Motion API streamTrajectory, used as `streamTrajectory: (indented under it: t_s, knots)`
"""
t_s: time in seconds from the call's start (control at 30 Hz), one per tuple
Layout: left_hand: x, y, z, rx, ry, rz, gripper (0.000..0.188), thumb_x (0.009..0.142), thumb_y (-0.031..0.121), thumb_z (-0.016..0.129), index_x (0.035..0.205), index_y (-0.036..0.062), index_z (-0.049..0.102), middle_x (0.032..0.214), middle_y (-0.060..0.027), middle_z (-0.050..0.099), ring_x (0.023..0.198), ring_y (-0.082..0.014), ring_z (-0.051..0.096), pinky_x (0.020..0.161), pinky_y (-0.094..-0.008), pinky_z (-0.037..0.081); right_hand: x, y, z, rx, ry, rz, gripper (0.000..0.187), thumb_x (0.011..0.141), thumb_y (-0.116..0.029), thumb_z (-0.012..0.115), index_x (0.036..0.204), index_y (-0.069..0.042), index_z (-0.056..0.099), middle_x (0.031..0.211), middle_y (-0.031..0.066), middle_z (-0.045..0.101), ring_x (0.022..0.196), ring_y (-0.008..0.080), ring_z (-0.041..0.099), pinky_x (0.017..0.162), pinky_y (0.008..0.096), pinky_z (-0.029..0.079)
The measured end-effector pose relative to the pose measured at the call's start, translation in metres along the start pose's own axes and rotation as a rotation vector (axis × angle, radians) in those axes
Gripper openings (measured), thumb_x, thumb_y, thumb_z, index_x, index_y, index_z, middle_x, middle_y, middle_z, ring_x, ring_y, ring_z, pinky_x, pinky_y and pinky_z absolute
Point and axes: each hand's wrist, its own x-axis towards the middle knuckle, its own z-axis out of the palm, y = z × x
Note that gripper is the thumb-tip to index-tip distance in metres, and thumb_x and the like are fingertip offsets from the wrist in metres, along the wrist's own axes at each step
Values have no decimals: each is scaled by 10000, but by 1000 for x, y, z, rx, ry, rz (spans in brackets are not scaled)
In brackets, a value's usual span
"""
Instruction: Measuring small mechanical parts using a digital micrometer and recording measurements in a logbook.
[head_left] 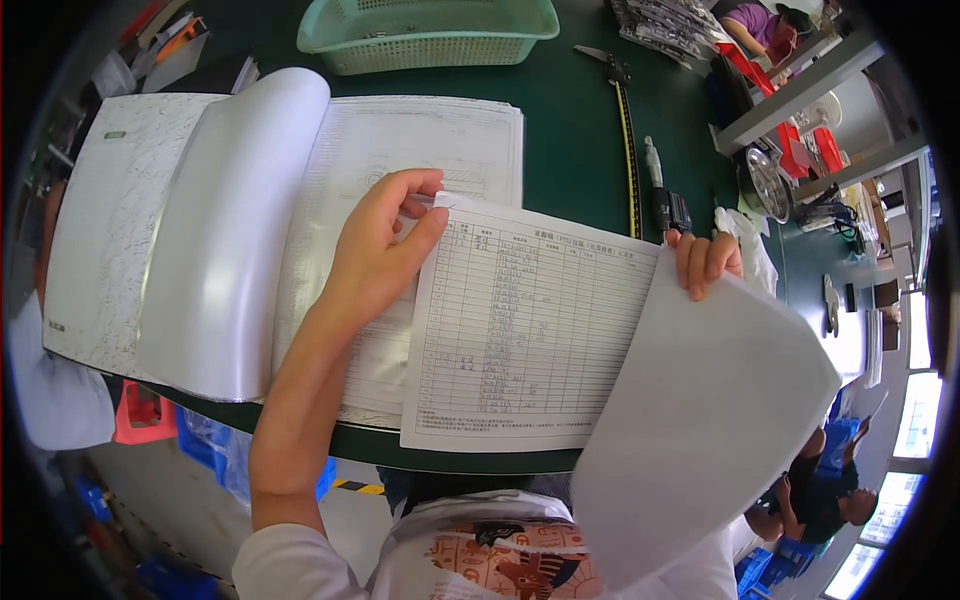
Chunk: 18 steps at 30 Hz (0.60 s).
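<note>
A printed form, a ruled table with handwriting in some rows, lies over the right side of an open binder. Thumb and curled fingers of my left hand close on its top left corner. Over at the form's top right, my right hand grips a white sheet that is folded back and hangs past the table's front edge, its blank side showing. Only the fingertips of that hand show above the sheet; its thumb is hidden. Beneath lie the binder's drawing pages, with a curled clear sleeve to their left.
Behind the binder stands a green plastic basket. A caliper, a yellow tape or ruler and a micrometer lie to its right. Metal parts are piled farther back. Other people sit at the right.
</note>
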Motion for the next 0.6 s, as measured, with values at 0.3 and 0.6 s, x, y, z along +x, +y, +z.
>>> streamTrajectory:
  t_s: [0.3,0.6]
  knots:
    - [-3,-2,7,228,68,139,220,688,-1,550,901,55,541,912,-65,547,803,-188,512,728,-295,405,-15,26,-16,487,3,-184,265,733,-283,631,809,-132,428,735,-5,496,785,119,448,999,321,207]
    - [-3,-5,15,369,203,395,119,676,-35,563,751,57,546,901,-47,549,791,-201,514,697,-297,407,-9,24,-14,490,3,-149,249,732,-268,629,789,-148,418,763,-13,483,802,117,446,1002,327,208]
